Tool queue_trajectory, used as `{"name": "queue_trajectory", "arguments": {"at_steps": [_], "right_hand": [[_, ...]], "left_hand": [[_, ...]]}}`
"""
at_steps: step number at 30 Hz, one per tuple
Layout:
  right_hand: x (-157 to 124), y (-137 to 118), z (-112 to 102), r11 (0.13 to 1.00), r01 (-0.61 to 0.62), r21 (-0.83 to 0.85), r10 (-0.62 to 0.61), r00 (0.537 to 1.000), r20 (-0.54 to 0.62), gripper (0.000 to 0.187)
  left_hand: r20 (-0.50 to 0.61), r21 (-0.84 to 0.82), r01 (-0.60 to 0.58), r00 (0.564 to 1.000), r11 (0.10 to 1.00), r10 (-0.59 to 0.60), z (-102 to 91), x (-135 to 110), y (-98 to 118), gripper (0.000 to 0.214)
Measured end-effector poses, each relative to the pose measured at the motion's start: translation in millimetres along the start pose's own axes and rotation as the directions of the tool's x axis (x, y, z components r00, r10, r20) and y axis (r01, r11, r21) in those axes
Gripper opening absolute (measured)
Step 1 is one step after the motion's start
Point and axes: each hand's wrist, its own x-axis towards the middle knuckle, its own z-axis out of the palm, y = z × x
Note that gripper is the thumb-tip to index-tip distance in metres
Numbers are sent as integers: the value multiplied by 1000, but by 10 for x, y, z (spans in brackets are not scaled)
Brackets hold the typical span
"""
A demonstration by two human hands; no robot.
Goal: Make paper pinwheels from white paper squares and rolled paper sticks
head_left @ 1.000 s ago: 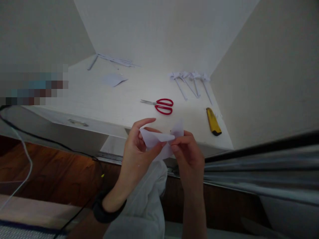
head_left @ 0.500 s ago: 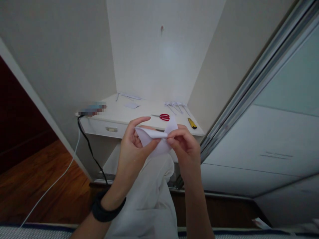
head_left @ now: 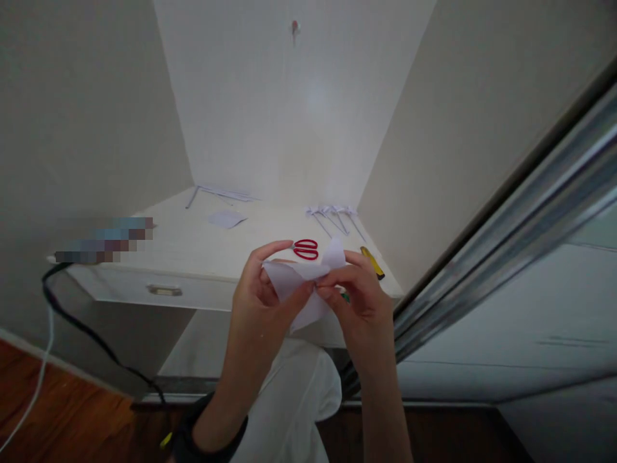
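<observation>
Both my hands hold one small folded piece of white paper [head_left: 303, 290] in front of the desk's front edge. My left hand [head_left: 263, 302] pinches its left side, thumb on the front and fingers curled behind. My right hand [head_left: 359, 299] pinches the right side at the fold. A dark band sits on my left wrist. Red-handled scissors [head_left: 306, 249] lie on the white desk [head_left: 193, 247] just beyond my fingers.
A yellow utility knife [head_left: 373, 262] lies near the desk's right edge. Several folded paper pieces with thin stems [head_left: 332, 215] lie at the back, a paper scrap [head_left: 226, 218] and strips [head_left: 216, 193] to the left. A drawer handle [head_left: 164, 290], cables and a sliding door frame [head_left: 482, 244] surround the desk.
The view has shifted: the desk now looks nearer and lower left. Both hands keep pinching the paper, which sits slightly lower in the picture and looks more creased.
</observation>
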Motion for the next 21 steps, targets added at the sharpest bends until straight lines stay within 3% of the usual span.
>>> {"name": "queue_trajectory", "arguments": {"at_steps": [5,9,13,21], "right_hand": [[367,591,-1,995,-95,-44,94,995,-35,9],[532,879,74,987,-135,-86,134,991,-25,10],[526,1068,195,970,-199,-140,196,980,-37,14],[430,1357,393,943,-319,-97,321,947,12,14]], "left_hand": [[-49,-3,89,995,996,-89,126,457,-574,50],[-88,1,131,988,991,-130,109,688,-892,53],[-122,8,189,975,982,-187,-2,761,-1091,53],[-235,12,321,922,947,-309,-211,755,-1322,52]]}}
